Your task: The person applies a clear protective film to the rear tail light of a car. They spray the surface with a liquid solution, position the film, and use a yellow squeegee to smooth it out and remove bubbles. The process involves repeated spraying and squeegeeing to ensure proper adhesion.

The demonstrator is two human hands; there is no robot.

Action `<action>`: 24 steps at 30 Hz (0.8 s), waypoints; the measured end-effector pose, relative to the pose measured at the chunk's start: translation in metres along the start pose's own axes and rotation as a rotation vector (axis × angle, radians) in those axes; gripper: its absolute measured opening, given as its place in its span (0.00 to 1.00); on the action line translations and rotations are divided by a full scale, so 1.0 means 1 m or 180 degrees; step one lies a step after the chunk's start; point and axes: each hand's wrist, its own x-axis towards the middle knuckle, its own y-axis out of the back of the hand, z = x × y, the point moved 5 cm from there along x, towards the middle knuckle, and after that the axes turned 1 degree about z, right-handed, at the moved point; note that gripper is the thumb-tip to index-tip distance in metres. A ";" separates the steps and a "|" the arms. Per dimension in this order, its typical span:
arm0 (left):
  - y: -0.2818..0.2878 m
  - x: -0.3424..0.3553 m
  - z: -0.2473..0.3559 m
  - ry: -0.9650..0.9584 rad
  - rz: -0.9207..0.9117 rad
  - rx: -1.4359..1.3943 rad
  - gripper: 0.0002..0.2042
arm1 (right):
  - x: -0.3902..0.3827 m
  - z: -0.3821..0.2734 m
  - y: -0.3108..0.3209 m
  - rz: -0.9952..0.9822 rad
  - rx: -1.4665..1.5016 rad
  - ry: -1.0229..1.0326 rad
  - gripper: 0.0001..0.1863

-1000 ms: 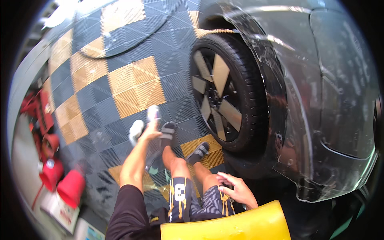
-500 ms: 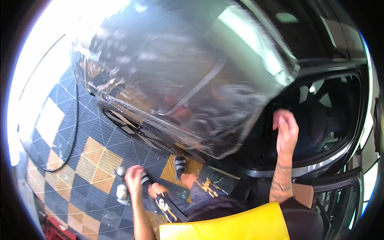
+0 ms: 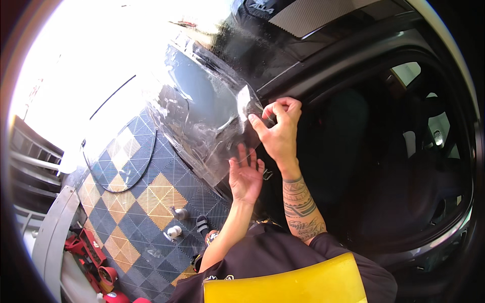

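A wrinkled sheet of clear plastic film (image 3: 202, 108) lies over the front corner of a dark car (image 3: 280, 55), its edge hanging down the side. My left hand (image 3: 246, 177) is palm up at the film's lower edge, fingers spread, the fingertips touching it or just behind it. Just above and to the right, my right hand (image 3: 282, 132) has its fingers curled at the film's upper right corner, with a bit of film between thumb and fingers. The film partly blurs the bodywork beneath.
The car's dark side window (image 3: 348, 146) fills the right. Two small pale bottle-like objects, one a white piece (image 3: 173, 233), stand on the tiled floor (image 3: 159, 199). A black hose (image 3: 151, 156) loops at left, near red items (image 3: 91, 247) and a grey metal panel (image 3: 53, 237).
Both hands have come together at the film's edge from wide apart. The broad sheet has drawn back leftward, baring dark bodywork. My view has shifted closer to the car's side.
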 end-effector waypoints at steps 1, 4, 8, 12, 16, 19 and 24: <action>-0.008 0.001 0.000 -0.0063 -0.0130 -0.0037 0.10 | 0.000 0.002 0.005 0.0132 0.0111 0.0109 0.13; -0.034 0.001 -0.011 -0.0275 -0.0211 0.0117 0.09 | -0.008 0.031 -0.014 -0.0320 0.2238 -0.1396 0.16; -0.041 0.016 -0.013 -0.0515 -0.0017 0.0372 0.08 | -0.006 0.034 -0.018 -0.0634 0.1900 -0.1602 0.12; -0.047 0.018 -0.013 -0.0440 -0.0141 0.0558 0.07 | 0.002 0.044 -0.024 -0.0606 0.2519 -0.1591 0.08; -0.049 0.022 -0.016 -0.0336 -0.0382 0.0673 0.07 | 0.006 0.042 -0.021 -0.0696 0.2699 -0.1665 0.08; -0.040 0.026 -0.018 -0.0216 -0.0412 0.0689 0.07 | 0.006 0.054 -0.019 -0.0713 0.2262 -0.1564 0.08; -0.037 0.028 -0.025 0.0017 -0.0510 0.0631 0.08 | 0.006 0.058 -0.009 -0.0632 0.1870 -0.1465 0.08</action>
